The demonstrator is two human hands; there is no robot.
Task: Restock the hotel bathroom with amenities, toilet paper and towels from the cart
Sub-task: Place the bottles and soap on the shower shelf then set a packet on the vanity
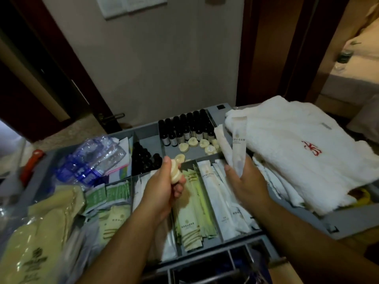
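The left hand (162, 185) has its fingers curled around a small stack of round soaps (175, 174), in cream wrapping, and holds it above the middle of the cart tray (148, 140). The right hand (246, 181) pinches two long white sachets (239, 140) between thumb and fingers; they stand upright, in front of the folded white robe (297, 144).

The nearer sachet carries a small round emblem and some lines of characters, but the print is too blurred to read. The same emblem appears on the green sachets (193, 212) and on the white packets (220, 201), which lie in two neighbouring compartments of the tray. The robe has a red embroidered mark (311, 150); I cannot tell what it says. The dark bottles (185, 128) at the far side have pale labels, too small to read. Beside them lie more loose soaps (195, 142).

On the left, crushed plastic water bottles (92, 158) with blue labels cover part of the tray. The yellowish bags (37, 232) in the lower left corner show dark characters, cut off by the edge. A paper sheet (127, 5) on the wall is also cut off at the top. The drawer under the tray is dark and hard to make out.
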